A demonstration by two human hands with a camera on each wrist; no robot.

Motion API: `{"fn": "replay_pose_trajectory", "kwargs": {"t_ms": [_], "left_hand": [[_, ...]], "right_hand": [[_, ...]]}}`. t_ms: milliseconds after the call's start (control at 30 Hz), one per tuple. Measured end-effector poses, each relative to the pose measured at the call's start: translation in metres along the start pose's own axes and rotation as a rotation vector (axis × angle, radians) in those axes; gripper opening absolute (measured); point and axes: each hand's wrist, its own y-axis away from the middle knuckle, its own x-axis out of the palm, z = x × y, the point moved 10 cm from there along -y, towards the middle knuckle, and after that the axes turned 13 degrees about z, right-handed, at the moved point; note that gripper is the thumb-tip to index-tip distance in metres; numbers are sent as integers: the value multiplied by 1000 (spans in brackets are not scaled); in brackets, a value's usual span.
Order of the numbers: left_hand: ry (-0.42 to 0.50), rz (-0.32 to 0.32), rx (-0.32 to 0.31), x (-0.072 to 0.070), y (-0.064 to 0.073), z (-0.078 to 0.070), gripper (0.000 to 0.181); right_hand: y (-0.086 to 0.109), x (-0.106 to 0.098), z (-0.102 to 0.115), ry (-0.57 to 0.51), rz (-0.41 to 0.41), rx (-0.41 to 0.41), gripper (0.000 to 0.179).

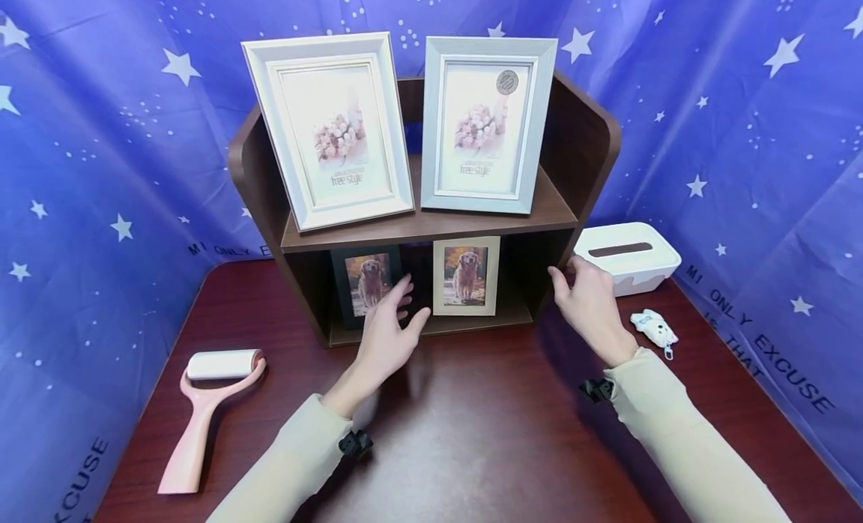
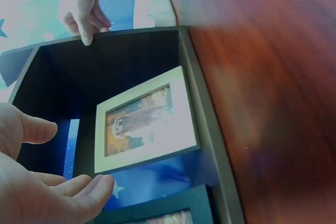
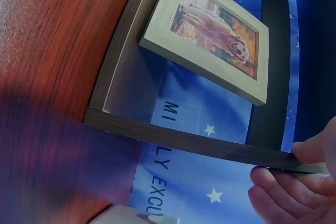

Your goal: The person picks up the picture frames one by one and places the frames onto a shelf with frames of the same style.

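Note:
A dark brown two-tier shelf (image 1: 431, 229) stands on the table. My right hand (image 1: 592, 302) grips its right side panel, thumb at the inner side and fingers outside, as the right wrist view shows. My left hand (image 1: 387, 343) hovers before the lower tier with fingers spread and nothing held. It partly covers a dark green photo frame (image 1: 345, 291) with a dog picture. Beside that one stands a cream photo frame (image 1: 438, 283), also with a dog picture. On the upper tier lean a white photo frame (image 1: 303, 201) and a grey-blue photo frame (image 1: 431, 133).
A pink lint roller (image 1: 195, 433) lies at the table's left. Behind my right hand is a white tissue box (image 1: 640, 272), with a small white plush keychain (image 1: 654, 328) in front of it. Blue starred curtains (image 1: 121, 133) surround the table (image 1: 458, 433).

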Motion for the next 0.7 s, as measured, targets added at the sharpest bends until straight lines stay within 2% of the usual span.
{"fn": "replay_pose_trajectory", "kwargs": {"t_ms": [167, 367, 600, 700], "left_hand": [[-75, 9, -14, -4, 16, 6, 59], [-183, -20, -37, -22, 39, 18, 58], [-230, 55, -92, -30, 64, 34, 67], [-265, 55, -98, -35, 73, 37, 73]], "right_hand": [[1, 0, -1, -10, -4, -1, 20], [2, 1, -1, -8, 2, 3, 21], [1, 3, 0, -28, 12, -4, 18], [0, 3, -1, -27, 15, -1, 18]]}}
